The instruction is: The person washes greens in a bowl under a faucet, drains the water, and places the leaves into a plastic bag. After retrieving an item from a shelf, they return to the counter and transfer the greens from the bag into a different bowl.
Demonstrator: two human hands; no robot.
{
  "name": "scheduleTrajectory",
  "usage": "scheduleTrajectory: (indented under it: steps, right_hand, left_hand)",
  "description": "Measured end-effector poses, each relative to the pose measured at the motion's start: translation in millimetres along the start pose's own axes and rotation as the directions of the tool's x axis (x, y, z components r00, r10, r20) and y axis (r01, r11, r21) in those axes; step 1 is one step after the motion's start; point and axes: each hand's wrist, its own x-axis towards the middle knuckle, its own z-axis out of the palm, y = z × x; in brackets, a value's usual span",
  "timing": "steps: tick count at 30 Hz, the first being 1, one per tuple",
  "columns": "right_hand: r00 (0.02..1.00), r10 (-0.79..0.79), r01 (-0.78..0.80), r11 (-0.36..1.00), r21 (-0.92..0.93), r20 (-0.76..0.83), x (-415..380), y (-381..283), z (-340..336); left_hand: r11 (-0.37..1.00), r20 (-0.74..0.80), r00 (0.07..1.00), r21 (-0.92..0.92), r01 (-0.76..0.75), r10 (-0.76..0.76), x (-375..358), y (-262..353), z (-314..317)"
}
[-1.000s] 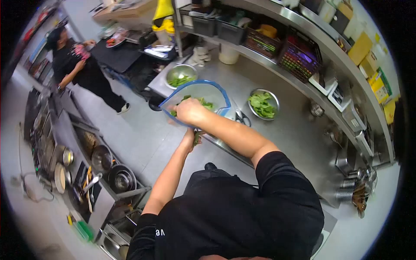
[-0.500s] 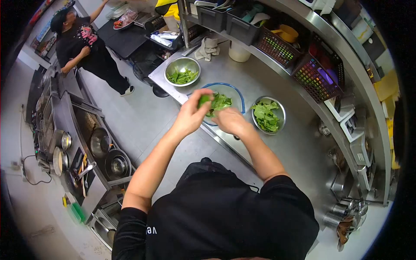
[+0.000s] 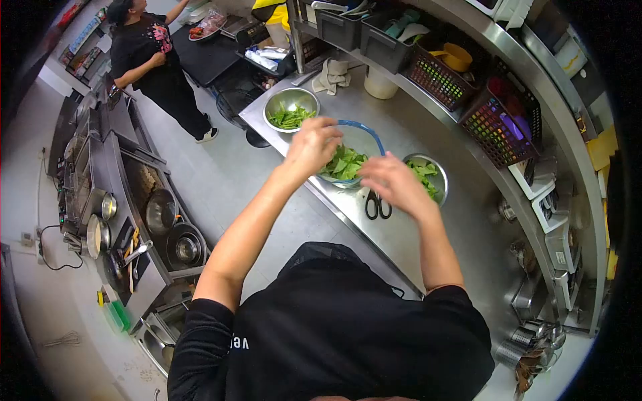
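A glass bowl with a blue rim (image 3: 364, 127) holds green leaves (image 3: 346, 162) at the counter's front edge. Over its left side is my left hand (image 3: 313, 146), its fingers bent and smeared by motion. My right hand (image 3: 396, 182) hovers by the bowl's right side, fingers apart, with nothing seen in it. Black-handled scissors (image 3: 378, 206) lie just below it. A steel bowl (image 3: 292, 98) of cut green pieces stands to the left. Another steel bowl (image 3: 438, 175) with leaves is at the right, partly hidden by my right hand.
A cloth (image 3: 331, 77) and a white bucket (image 3: 380, 83) stand at the counter's back. Baskets (image 3: 438, 77) line the shelf above. Across the aisle a person (image 3: 150, 63) in black stands near the stove side, where pans (image 3: 162, 210) sit.
My hands have moved apart, the right one rightwards off the leaves. The green leaf seen at my left hand no longer shows there. The scissors' handles are now in clear view.
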Motion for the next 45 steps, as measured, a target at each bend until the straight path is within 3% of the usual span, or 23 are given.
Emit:
scheduleTrajectory:
  steps: [1, 3, 5, 7, 9, 10, 11, 12, 14, 15, 17, 19, 21, 23, 26, 29, 30, 33, 36, 37, 40, 42, 45]
  right_hand:
    - [0.975, 0.001, 0.039, 0.984, 0.173, -0.222, -7, 11, -7]
    - [0.854, 0.393, -0.357, 0.919, 0.165, -0.34, -26, 40, -23]
    - [0.732, 0.487, -0.558, 0.83, -0.008, -0.477, -61, 109, -14]
    - [0.479, 0.811, -0.877, 0.431, -0.212, -0.336, -105, 174, 14]
    - [0.325, 0.934, -0.936, 0.294, -0.196, -0.15, -140, 227, 45]
    - [0.192, 0.981, -0.968, 0.187, 0.168, 0.014, -137, 210, 45]
    - [0.109, 0.969, -0.877, -0.01, 0.48, 0.221, -133, 188, 42]
    - [0.117, 0.967, -0.882, -0.003, 0.471, 0.225, -142, 192, 57]
    - [0.249, 0.923, -0.593, -0.092, 0.8, 0.292, -158, 214, 87]
    - [0.268, 0.917, -0.607, -0.076, 0.791, 0.294, -161, 218, 85]
    - [0.283, 0.93, -0.677, 0.019, 0.735, 0.236, -163, 225, 84]
    - [0.38, 0.885, -0.783, 0.154, 0.603, 0.268, -166, 226, 56]
    - [0.435, 0.831, -0.834, 0.227, 0.502, 0.348, -159, 208, 20]
    - [0.437, 0.749, -0.896, 0.313, 0.316, 0.498, -136, 186, -12]
    - [0.503, 0.604, -0.842, 0.504, 0.193, 0.618, -80, 130, -1]
    - [0.569, 0.443, -0.718, 0.679, 0.155, 0.693, -26, 44, 39]
    - [0.572, 0.422, -0.708, 0.687, 0.163, 0.704, -18, -7, 23]
    - [0.625, 0.253, -0.606, 0.754, 0.254, 0.739, 50, -82, 107]
    - [0.662, 0.041, -0.406, 0.859, 0.312, 0.748, 125, -160, 224]
    - [0.68, 0.091, -0.383, 0.89, 0.247, 0.728, 73, -215, 152]
    - [0.597, -0.1, -0.264, 0.912, 0.313, 0.796, 97, -353, 213]
    - [0.554, -0.242, -0.202, 0.889, 0.411, 0.797, 98, -430, 280]
    - [0.48, -0.434, -0.173, 0.805, 0.567, 0.762, 79, -532, 383]
  left_hand:
    - [0.998, -0.07, 0.997, 0.036, -0.042, 0.045, 0, 1, -9]
    - [1.0, -0.131, 0.991, 0.023, -0.005, 0.008, -11, 1, -24]
    - [0.999, -0.194, 0.981, 0.02, 0.027, -0.023, -31, -3, -36]
    - [0.991, -0.351, 0.93, 0.037, 0.132, -0.11, -66, -13, -46]
    - [0.967, -0.411, 0.891, 0.078, 0.243, -0.191, -112, -33, -50]
    - [0.937, -0.411, 0.86, 0.036, 0.346, -0.302, -136, -39, -53]
    - [0.895, -0.404, 0.818, -0.008, 0.445, -0.41, -162, -44, -55]
    - [0.858, -0.407, 0.787, 0.014, 0.513, -0.464, -192, -54, -55]
    - [0.751, -0.421, 0.694, 0.043, 0.659, -0.584, -257, -69, -52]
    - [0.676, -0.435, 0.625, 0.049, 0.736, -0.649, -291, -72, -52]
    - [0.585, -0.47, 0.543, 0.068, 0.808, -0.696, -355, -73, -54]
    - [0.451, -0.489, 0.414, 0.045, 0.891, -0.768, -412, -60, -68]
    - [0.384, -0.602, 0.429, 0.211, 0.899, -0.674, -472, -52, -81]
    - [0.28, -0.684, 0.353, 0.221, 0.934, -0.638, -520, -35, -101]
    - [0.06, -0.828, 0.195, 0.192, 0.98, -0.526, -589, -15, -127]
    - [-0.081, -0.922, 0.109, 0.15, 0.985, -0.371, -654, 9, -164]
    - [-0.123, -0.929, 0.066, 0.118, 0.985, -0.365, -669, 31, -188]
    - [-0.275, -0.971, -0.074, -0.009, 0.961, -0.228, -747, 50, -230]
    - [-0.295, -0.973, -0.229, -0.231, 0.927, 0.044, -841, 68, -274]
    - [-0.204, -0.947, -0.322, -0.317, 0.926, 0.008, -871, 101, -289]
    - [-0.274, -0.921, -0.387, -0.384, 0.882, 0.044, -958, 123, -330]
    - [-0.189, -0.818, -0.571, -0.572, 0.798, 0.068, -1001, 132, -362]
    - [-0.287, -0.722, -0.682, -0.682, 0.672, 0.117, -1079, 131, -385]
